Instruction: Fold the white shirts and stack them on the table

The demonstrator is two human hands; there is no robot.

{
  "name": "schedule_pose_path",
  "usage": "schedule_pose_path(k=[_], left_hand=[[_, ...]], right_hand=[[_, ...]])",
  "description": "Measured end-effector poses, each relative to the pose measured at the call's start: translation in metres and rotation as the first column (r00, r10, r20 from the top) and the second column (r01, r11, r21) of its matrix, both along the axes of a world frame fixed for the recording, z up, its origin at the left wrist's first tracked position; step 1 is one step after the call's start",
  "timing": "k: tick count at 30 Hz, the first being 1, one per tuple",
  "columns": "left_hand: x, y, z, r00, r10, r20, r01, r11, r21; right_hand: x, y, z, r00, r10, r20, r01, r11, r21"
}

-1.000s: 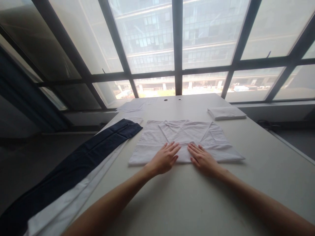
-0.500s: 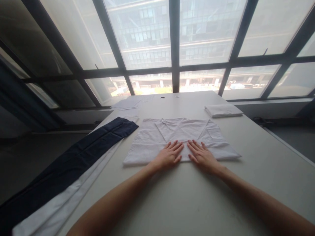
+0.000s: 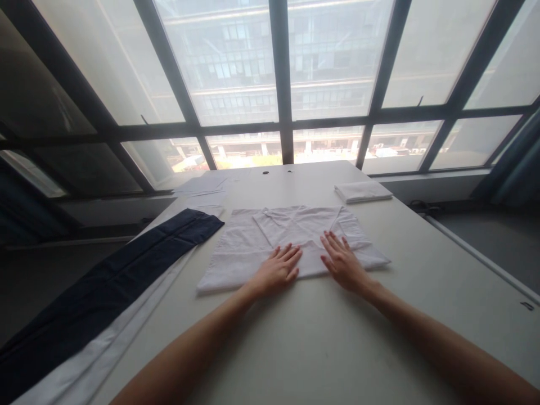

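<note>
A white garment (image 3: 236,259), possibly a shirt, lies folded flat in front of me, with its near edge turned over in a wide band. My left hand (image 3: 278,267) rests palm down on that band near the middle, fingers stretched out. To its right, my right hand (image 3: 343,264) also lies flat on the cloth, its fingertips reaching a little past the band. A gap of bare cloth separates the two hands. Neither one grips anything. Slanting fold lines and creases run across the garment's far part.
The white table (image 3: 270,349) carries dark navy trousers or similar cloth (image 3: 126,270) along its left edge, over white cloth (image 3: 97,360). Papers (image 3: 200,185) lie at the far left, a folded white cloth (image 3: 363,192) at the far right. Windows (image 3: 236,62) rise behind.
My right hand has slid forward and right over the cloth, so the hands are further apart. My left hand stays flat on the band. The view has turned slightly right.
</note>
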State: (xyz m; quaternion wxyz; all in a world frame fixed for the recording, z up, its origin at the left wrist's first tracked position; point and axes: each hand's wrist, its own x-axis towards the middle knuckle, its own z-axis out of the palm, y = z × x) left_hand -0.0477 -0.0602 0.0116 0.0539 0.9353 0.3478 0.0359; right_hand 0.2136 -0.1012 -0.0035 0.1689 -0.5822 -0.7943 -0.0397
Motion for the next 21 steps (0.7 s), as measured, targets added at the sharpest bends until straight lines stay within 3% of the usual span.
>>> schedule_pose_path(k=[3, 9, 13, 21], left_hand=[[0.000, 0.000, 0.000, 1.000, -0.002, -0.001, 0.002, 1.000, 0.002], [0.000, 0.002, -0.002, 1.000, 0.000, -0.003, 0.000, 1.000, -0.002], [0.000, 0.002, 0.000, 1.000, -0.004, 0.013, 0.004, 1.000, -0.018], [0.000, 0.002, 0.001, 1.000, 0.000, 0.018, 0.000, 0.999, -0.043]], right_hand=[[-0.020, -0.008, -0.002, 0.987, 0.159, 0.004, -0.157, 0.980, -0.125], [-0.016, -0.004, -0.005, 0.987, 0.160, 0.003, -0.155, 0.963, -0.222], [0.020, 0.002, -0.006, 0.992, 0.122, 0.034, -0.111, 0.969, -0.219], [0.127, -0.001, -0.019, 0.976, -0.147, 0.163, 0.175, 0.969, -0.176]])
